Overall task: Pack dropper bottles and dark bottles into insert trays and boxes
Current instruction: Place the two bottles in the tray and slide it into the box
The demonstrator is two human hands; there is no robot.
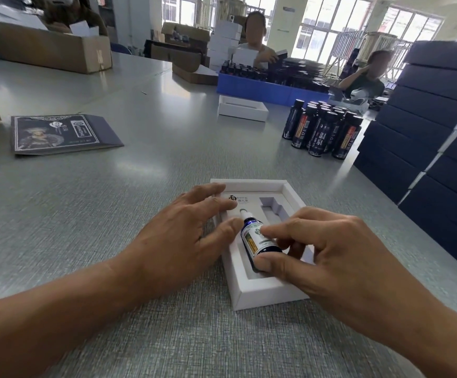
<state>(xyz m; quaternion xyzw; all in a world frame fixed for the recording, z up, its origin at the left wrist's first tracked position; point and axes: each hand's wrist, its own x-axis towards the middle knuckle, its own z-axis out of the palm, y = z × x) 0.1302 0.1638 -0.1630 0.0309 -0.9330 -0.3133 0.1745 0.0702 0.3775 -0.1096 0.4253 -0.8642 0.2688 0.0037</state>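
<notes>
A white insert tray lies on the grey table in front of me, with two bottle-shaped cutouts. A small blue dropper bottle with a white tip and a green-yellow label lies tilted over the left cutout. My right hand pinches its lower body between thumb and fingers. My left hand rests flat with straight fingers on the tray's left edge, its thumb touching the bottle's side. The right cutout holds nothing. Several dark bottles stand in a cluster at the right rear.
Stacked dark blue boxes rise along the right edge. A second white tray and a blue bin of bottles sit farther back. Dark printed sleeves lie at left; a cardboard carton stands beyond. Two people sit opposite.
</notes>
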